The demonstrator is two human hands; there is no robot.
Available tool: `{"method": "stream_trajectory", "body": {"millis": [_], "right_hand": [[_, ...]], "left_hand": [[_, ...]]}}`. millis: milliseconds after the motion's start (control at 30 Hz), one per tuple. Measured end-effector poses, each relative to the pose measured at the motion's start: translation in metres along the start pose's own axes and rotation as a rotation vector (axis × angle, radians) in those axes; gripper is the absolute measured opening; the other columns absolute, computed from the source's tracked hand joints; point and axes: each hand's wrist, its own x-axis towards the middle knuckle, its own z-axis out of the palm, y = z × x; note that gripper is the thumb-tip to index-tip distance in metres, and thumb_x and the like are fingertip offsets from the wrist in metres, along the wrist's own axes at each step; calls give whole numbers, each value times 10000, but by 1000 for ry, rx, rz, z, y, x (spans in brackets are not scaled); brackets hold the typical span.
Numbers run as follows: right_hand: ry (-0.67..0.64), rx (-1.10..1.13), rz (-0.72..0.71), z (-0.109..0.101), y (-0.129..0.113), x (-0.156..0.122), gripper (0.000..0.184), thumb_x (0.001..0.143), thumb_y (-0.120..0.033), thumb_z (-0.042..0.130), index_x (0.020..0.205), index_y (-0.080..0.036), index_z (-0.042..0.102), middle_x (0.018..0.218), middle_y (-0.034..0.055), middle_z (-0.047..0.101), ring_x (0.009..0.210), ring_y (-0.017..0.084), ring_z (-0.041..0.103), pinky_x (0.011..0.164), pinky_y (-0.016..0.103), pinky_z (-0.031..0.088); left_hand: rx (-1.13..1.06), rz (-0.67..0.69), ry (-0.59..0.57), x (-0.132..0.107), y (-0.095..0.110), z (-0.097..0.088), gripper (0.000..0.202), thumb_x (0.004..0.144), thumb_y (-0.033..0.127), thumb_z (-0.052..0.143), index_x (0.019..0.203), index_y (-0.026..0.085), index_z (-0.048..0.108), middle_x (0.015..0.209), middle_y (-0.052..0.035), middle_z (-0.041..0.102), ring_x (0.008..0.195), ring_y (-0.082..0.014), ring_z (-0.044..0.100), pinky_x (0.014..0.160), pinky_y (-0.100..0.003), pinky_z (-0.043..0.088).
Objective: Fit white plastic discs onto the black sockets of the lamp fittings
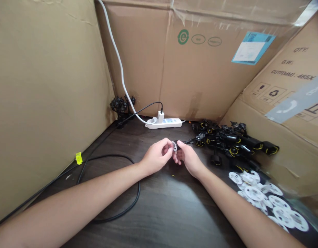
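You work at a dark wood-grain table (171,220) walled in by tan cardboard sheets (45,103). At the table's far edge lies a white plastic power strip (171,123). Toward the right edge sits a heap of black plug-like parts with yellow wire loops (226,141); at the near right corner, scattered flat white discs (254,194). Mid-table, your left hand (156,156) and right hand (190,158) are pressed close together, pinching a small black part faced with a white disc (174,146). Hold the pinch at the fingertips, with the white face in clear view.
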Motion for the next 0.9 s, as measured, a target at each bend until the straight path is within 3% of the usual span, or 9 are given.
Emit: {"method": "stream_trajectory", "body": {"millis": [233, 367, 600, 800, 900], "right_hand": [[-40, 82, -1, -1, 1, -2, 542, 847, -659, 573, 623, -167, 619, 494, 18, 561, 442, 124, 501, 425, 226, 359], [-33, 60, 17, -2, 1, -1, 587, 861, -681, 536, 569, -174, 594, 472, 21, 552, 433, 122, 497, 433, 231, 359], [-48, -35, 3, 0, 0, -3, 666, 886, -749, 474, 561, -180, 592, 435, 9, 528, 409, 118, 473, 433, 239, 359], [-23, -161, -30, 6, -3, -6, 804, 868, -872, 366, 492, -190, 567, 414, 25, 510, 411, 125, 467, 447, 258, 374], [0, -121, -49, 7, -4, -6, 766, 832, -879, 439, 540, -187, 585, 475, 31, 556, 427, 128, 489, 433, 254, 368]], "left_hand": [[152, 70, 52, -5, 6, -2, 86, 935, 242, 564, 1009, 203, 585, 762, 32, 527, 652, -106, 500, 599, -221, 396], [183, 94, 76, -5, 6, -2, 213, 892, 241, 620, 1093, 222, 552, 830, 40, 485, 648, -89, 464, 580, -209, 367], [112, 124, 6, -5, 4, 0, 311, 914, 239, 607, 1221, 236, 558, 883, -4, 618, 732, -138, 587, 650, -249, 464], [-55, 37, -50, -5, 8, -1, 150, 979, 272, 525, 1115, 229, 477, 785, 31, 627, 670, -138, 666, 655, -259, 510], [-122, 6, -79, -5, 10, -1, 90, 1003, 276, 478, 1055, 232, 420, 765, 36, 623, 676, -143, 683, 663, -264, 524]]}}
